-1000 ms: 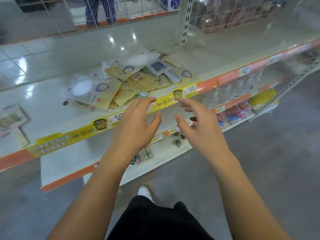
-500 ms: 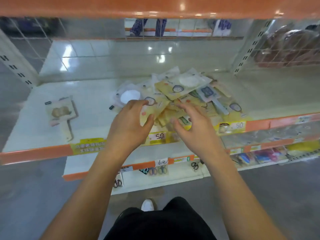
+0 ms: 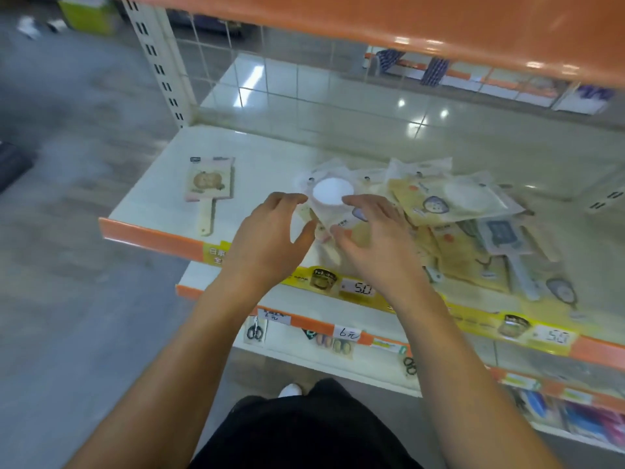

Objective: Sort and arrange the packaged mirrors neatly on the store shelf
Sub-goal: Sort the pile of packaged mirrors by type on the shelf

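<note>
Early in the sort, by the look of it: pile of packaged mirrors (image 3: 449, 225) heaped loosely on the store shelf (image 3: 162, 198), spread from mid-shelf toward the right, overlapping at all angles. One handled mirror pack (image 3: 209, 184) lying alone, flat, well apart to the left, handle pointing toward the front edge, possibly the start of a tidy row. Left hand (image 3: 267, 238) and right hand (image 3: 375, 242) both reaching over the front lip, close together but not touching, fingers spread and curved, closing in from either side on the round white mirror pack (image 3: 333, 192) at the pile's left end. Fingertips at or just against the clear wrapper; hard to say in the motion blur whether either hand has a real pinch on it yet, so treated here as open and about to grip. Nothing lifted clear of the heap.

Step in hand, judged from this: picking the first pack off the left edge of the pile. Next move calls for a light two-sided pinch on the wrapper rather than on the disc, since slick film will likely slide, then a lift straight up so neighbouring packs underneath are not dragged along. Bare shelf between the lone handled pack and the pile looks the natural place to set it down, squared to the orange front strip (image 3: 148, 235)
</note>
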Tool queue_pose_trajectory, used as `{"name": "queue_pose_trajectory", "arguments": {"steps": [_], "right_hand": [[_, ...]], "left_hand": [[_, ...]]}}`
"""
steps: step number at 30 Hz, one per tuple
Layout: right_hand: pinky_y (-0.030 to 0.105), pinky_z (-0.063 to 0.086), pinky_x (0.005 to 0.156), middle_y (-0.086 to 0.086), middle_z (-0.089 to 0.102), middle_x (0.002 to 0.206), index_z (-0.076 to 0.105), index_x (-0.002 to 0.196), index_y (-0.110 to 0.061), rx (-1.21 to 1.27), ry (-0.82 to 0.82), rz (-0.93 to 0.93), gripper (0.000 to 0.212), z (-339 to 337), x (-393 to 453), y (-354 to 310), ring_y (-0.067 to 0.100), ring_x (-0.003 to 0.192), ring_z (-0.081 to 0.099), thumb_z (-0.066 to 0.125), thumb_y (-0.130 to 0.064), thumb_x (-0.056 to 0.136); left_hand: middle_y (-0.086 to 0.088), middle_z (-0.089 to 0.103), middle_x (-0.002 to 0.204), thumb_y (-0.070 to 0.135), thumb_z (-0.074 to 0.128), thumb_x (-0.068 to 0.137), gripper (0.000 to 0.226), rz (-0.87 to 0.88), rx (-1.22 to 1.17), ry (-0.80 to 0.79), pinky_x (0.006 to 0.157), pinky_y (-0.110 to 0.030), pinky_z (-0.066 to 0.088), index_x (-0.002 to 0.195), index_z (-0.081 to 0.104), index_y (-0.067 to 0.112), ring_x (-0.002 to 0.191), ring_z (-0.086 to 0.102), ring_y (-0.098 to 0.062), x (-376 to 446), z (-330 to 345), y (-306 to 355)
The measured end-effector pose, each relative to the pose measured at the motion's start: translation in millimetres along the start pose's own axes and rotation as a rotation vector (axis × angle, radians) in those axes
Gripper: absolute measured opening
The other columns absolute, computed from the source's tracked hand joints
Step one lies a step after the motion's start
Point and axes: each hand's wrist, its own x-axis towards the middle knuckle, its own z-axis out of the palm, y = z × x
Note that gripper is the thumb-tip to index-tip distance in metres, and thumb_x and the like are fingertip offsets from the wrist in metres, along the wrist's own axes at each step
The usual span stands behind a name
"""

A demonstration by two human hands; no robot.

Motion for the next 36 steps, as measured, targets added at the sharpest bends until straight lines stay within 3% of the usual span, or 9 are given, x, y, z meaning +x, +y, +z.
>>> {"name": "queue_pose_trajectory", "arguments": {"steps": [5, 9, 15, 21, 27, 32, 36], "right_hand": [[0.027, 0.035, 0.099, -0.008, 0.047, 0.135, 0.054, 0.13, -0.03, -0.006, -0.029, 0.008, 0.049, 0, 10, 14, 0.019, 0.124, 0.043, 0.063, -0.045, 0.084], [0.041, 0.037, 0.107, -0.008, 0.035, 0.146, 0.049, 0.134, -0.033, -0.067, -0.071, 0.044, 0.054, 0, 26, 20, 0.021, 0.136, 0.03, 0.062, -0.05, 0.085], [0.047, 0.028, 0.113, 0.0, 0.02, 0.156, 0.04, 0.141, -0.036, -0.244, -0.116, 0.072, 0.065, 17, 60, 15, 0.032, 0.144, 0.018, 0.06, -0.06, 0.084], [0.055, 0.013, 0.117, 0.007, -0.005, 0.163, 0.021, 0.15, -0.042, -0.35, -0.338, 0.12, 0.081, 41, 89, 7, 0.044, 0.147, -0.001, 0.059, -0.066, 0.083], [0.052, 0.019, 0.115, 0.015, 0.01, 0.16, 0.044, 0.135, -0.036, -0.422, -0.396, 0.194, 0.052, 53, 86, 10, 0.045, 0.145, 0.009, 0.059, -0.055, 0.089], [0.05, 0.019, 0.114, 0.024, 0.001, 0.159, 0.035, 0.14, -0.041, -0.49, -0.352, 0.297, 0.054, 57, 82, 3, 0.047, 0.139, 0.016, 0.058, -0.046, 0.092], [0.048, 0.029, 0.107, 0.02, 0.028, 0.147, 0.04, 0.133, -0.044, -0.5, -0.354, 0.347, 0.051, 62, 79, 3, 0.043, 0.13, 0.029, 0.064, -0.041, 0.088]], "left_hand": [[-0.001, 0.052, 0.132, 0.036, 0.054, 0.093, 0.045, -0.041, 0.024, 0.01, 0.092, -0.037, 0.046, 0.133, 0.05, 0.018, 0.116, 0.054, -0.021, 1, 14, 6], [-0.001, 0.054, 0.13, 0.036, 0.055, 0.092, 0.043, -0.061, 0.021, 0.031, 0.089, -0.037, 0.046, 0.132, 0.052, 0.018, 0.114, 0.055, -0.022, 7, 21, 8], [-0.002, 0.055, 0.128, 0.033, 0.055, 0.092, 0.041, -0.053, 0.012, 0.05, 0.087, -0.035, 0.047, 0.13, 0.053, 0.017, 0.112, 0.057, -0.022, 15, 16, -2], [0.001, 0.053, 0.13, 0.035, 0.054, 0.093, 0.042, -0.019, -0.01, 0.077, 0.086, -0.034, 0.048, 0.132, 0.05, 0.018, 0.112, 0.056, -0.019, 25, 6, -12], [0.002, 0.052, 0.132, 0.036, 0.054, 0.093, 0.043, -0.001, -0.042, 0.047, 0.087, -0.033, 0.047, 0.133, 0.049, 0.02, 0.114, 0.055, -0.018, 32, 8, -21], [0.005, 0.051, 0.131, 0.035, 0.055, 0.093, 0.041, 0.032, -0.091, 0.031, 0.082, -0.024, 0.04, 0.131, 0.05, 0.022, 0.11, 0.055, -0.013, 38, 10, -24], [0.007, 0.05, 0.13, 0.035, 0.055, 0.092, 0.04, 0.042, -0.127, 0.026, 0.079, -0.024, 0.039, 0.13, 0.05, 0.025, 0.108, 0.055, -0.011, 41, 8, -29]]}}
